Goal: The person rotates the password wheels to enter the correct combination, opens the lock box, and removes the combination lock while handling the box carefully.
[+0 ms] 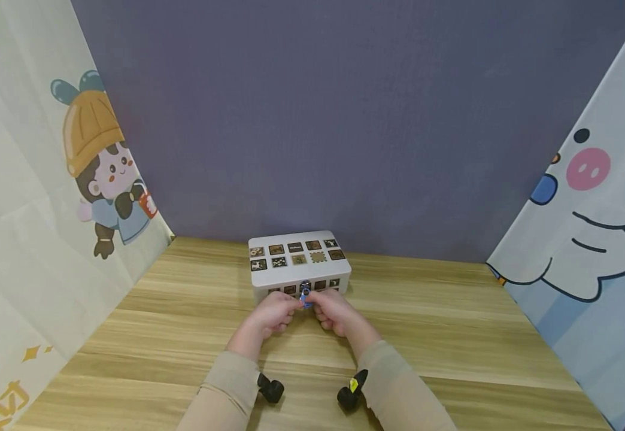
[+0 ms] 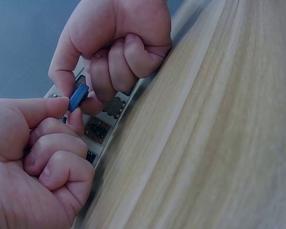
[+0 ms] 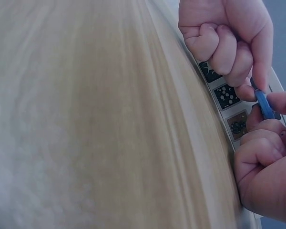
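Observation:
A small blue padlock (image 1: 306, 297) is at the metal clasp on the front of a white box (image 1: 299, 272) with rows of brown and black square pictures. My left hand (image 1: 276, 311) pinches the padlock from the left between thumb and index finger, the other fingers curled into the palm. From the right, my right hand (image 1: 335, 311) pinches it in the same way. In the left wrist view the blue body (image 2: 78, 97) shows between both thumbs; the fingertips hide much of it. The right wrist view has its narrow blue edge (image 3: 264, 105) between the hands.
The box stands on a wood-grain table (image 1: 425, 335), close to a dark grey back panel (image 1: 312, 120). Printed cloths with cartoon figures hang at the left (image 1: 32, 179) and right (image 1: 614, 251). A black wrist camera (image 1: 271, 390) sits by the left cuff, another (image 1: 349, 396) by the right.

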Action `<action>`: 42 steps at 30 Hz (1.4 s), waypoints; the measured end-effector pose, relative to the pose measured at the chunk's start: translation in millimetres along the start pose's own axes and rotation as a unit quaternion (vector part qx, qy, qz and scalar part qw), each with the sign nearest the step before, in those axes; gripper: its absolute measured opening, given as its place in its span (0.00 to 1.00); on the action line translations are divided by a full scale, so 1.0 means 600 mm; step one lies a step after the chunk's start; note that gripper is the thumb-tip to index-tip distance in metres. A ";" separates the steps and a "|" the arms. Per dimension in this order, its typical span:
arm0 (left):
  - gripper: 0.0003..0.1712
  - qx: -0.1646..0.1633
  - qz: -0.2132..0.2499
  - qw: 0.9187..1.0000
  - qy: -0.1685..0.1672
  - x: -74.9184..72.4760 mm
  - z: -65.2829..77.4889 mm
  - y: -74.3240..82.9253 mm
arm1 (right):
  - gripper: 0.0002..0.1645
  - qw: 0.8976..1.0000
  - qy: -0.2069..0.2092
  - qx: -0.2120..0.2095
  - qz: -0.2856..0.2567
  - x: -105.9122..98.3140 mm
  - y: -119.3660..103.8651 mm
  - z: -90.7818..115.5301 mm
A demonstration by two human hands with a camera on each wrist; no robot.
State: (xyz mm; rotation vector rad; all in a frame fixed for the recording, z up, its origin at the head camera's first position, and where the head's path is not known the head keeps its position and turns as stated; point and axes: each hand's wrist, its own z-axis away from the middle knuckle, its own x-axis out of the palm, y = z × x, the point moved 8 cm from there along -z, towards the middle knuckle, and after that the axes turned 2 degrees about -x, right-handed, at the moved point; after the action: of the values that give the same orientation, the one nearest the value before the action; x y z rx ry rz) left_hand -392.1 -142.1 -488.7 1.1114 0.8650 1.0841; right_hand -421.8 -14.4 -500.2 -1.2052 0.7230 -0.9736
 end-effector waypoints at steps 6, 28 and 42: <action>0.17 0.000 -0.003 1.000 -0.001 -0.001 -0.001 -0.001 | 0.20 1.000 0.001 0.000 0.009 0.000 0.001 -0.001; 0.17 0.001 -0.013 1.000 0.006 -0.004 -0.003 -0.004 | 0.22 1.000 0.000 0.002 0.008 0.001 0.002 -0.001; 0.17 0.001 -0.027 1.000 0.009 -0.005 -0.001 0.000 | 0.27 1.000 0.014 0.016 -0.002 -0.010 0.003 0.006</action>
State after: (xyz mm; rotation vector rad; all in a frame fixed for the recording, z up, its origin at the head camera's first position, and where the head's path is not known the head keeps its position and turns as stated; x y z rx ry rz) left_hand -393.6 -144.5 -489.0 1.0749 0.9059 1.0496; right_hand -421.0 -7.6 -501.2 -1.1667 0.7243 -1.0045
